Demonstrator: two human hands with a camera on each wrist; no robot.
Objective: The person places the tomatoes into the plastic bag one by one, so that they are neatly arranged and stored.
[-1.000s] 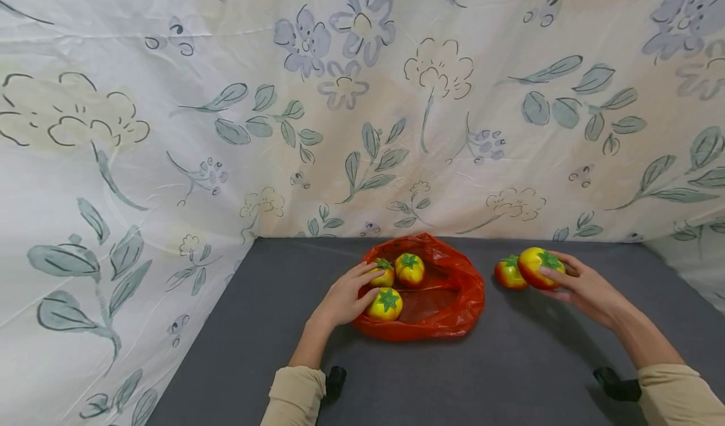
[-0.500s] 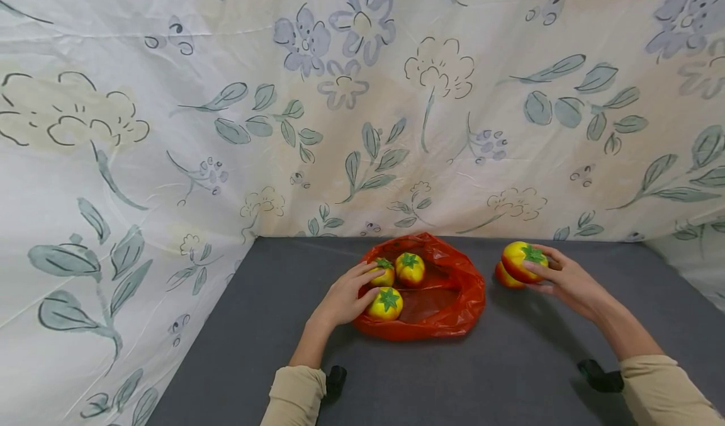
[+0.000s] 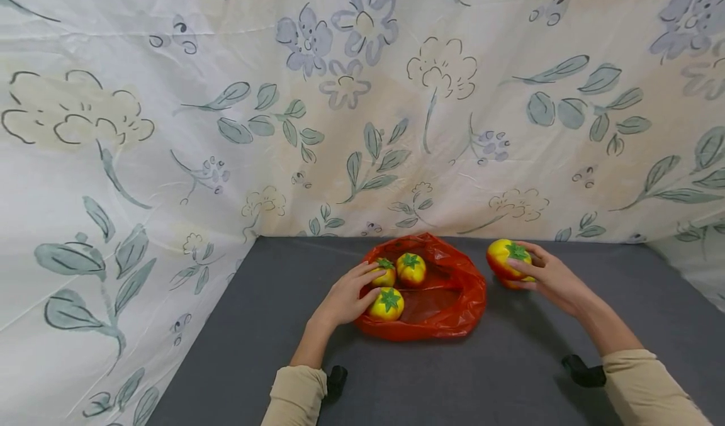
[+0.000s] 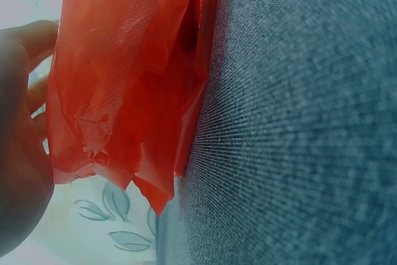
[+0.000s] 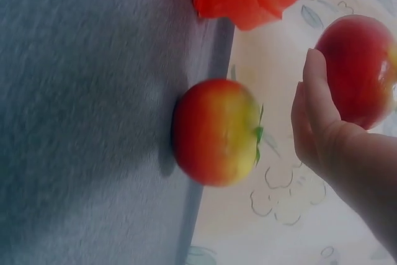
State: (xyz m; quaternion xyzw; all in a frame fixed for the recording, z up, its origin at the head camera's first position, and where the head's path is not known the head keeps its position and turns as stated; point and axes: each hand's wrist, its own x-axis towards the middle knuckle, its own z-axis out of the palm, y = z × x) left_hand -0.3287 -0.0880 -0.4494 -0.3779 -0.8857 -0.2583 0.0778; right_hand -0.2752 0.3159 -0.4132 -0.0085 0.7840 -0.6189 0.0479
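A red plastic bag (image 3: 436, 331) lies with its mouth open on the dark grey table. Inside it, toward the left, sit three red-and-yellow tomatoes with green star-shaped tops, one of them the front tomato (image 3: 386, 305). My left hand (image 3: 342, 295) holds the bag's left rim, its fingers bent over the edge by the tomatoes. To the bag's right, my right hand (image 3: 548, 275) grips another tomato (image 3: 505, 257) above the table. In the right wrist view, a separate tomato (image 5: 216, 132) rests on the tabletop below the held one; the head view shows it mostly hidden.
The dark grey table (image 3: 453, 382) runs back to a hanging cloth (image 3: 442, 111) with printed flowers and leaves. More of this cloth hangs along the left side. Black wrist-camera mounts (image 3: 583, 372) sit near both sleeves.
My right hand has moved left with its tomato, closer to the bag and over the tomato on the table. My left hand and the bag have stayed in place.
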